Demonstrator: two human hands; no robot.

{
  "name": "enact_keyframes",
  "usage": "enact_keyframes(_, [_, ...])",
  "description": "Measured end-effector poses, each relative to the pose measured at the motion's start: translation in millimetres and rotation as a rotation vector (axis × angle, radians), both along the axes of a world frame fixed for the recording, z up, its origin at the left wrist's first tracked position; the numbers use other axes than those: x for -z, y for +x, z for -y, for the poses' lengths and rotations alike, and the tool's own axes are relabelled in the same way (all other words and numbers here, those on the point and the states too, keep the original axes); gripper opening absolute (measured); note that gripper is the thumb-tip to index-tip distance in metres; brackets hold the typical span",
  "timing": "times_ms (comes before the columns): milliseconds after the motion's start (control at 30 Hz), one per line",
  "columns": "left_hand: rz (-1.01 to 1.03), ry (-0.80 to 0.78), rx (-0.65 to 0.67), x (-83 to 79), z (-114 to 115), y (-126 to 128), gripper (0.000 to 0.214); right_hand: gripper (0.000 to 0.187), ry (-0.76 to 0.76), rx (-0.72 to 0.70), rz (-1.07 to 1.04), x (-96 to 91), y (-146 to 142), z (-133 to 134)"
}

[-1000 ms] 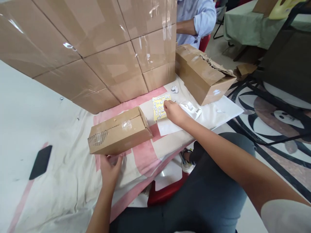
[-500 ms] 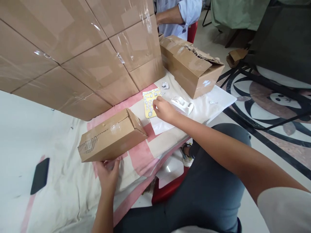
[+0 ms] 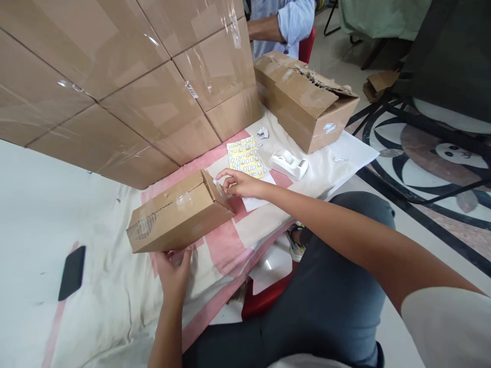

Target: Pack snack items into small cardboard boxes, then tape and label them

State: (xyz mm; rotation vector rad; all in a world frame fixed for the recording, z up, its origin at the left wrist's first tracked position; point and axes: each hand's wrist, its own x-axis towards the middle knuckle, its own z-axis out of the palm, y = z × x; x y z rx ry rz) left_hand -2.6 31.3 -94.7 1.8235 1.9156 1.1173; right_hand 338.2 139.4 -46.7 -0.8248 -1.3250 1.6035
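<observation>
A small taped cardboard box (image 3: 176, 212) lies on the cloth-covered table (image 3: 107, 286) in front of me. My left hand (image 3: 174, 268) holds its near long side, fingers pressed against the cardboard. My right hand (image 3: 240, 184) is at the box's right end, fingers pinched on a tiny white sticker (image 3: 215, 181) touching the end flap. Just behind that hand lies a yellow sticker sheet (image 3: 246, 157) with several small white labels, resting partly on white paper.
A wall of large taped cartons (image 3: 126, 76) stands behind the box. A torn open carton (image 3: 307, 102) and a white tape dispenser (image 3: 288, 164) sit to the right. A black phone (image 3: 71, 272) lies at the left. Another person in a blue sleeve (image 3: 291, 20) sits beyond.
My right hand left the yellow sticker sheet and moved left to the end of the small box, carrying a small sticker. My left hand stayed on the box.
</observation>
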Motion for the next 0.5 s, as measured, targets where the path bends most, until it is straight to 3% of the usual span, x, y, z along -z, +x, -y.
enact_keyframes(67, [0.003, -0.001, -0.001, -0.9, 0.2, 1.3, 0.054, 0.037, 0.041, -0.031, -0.006, 2.8, 1.7, -4.1])
enact_keyframes(300, [0.022, -0.012, 0.014, -4.8, 2.3, 5.4, 0.052, 0.012, 0.055, -0.001, 0.066, 3.8, 6.2, -7.6])
enact_keyframes(500, [0.032, -0.020, 0.016, -7.2, 3.8, 9.0, 0.051, 0.014, 0.023, -0.088, 0.155, -4.4, 6.7, -1.2])
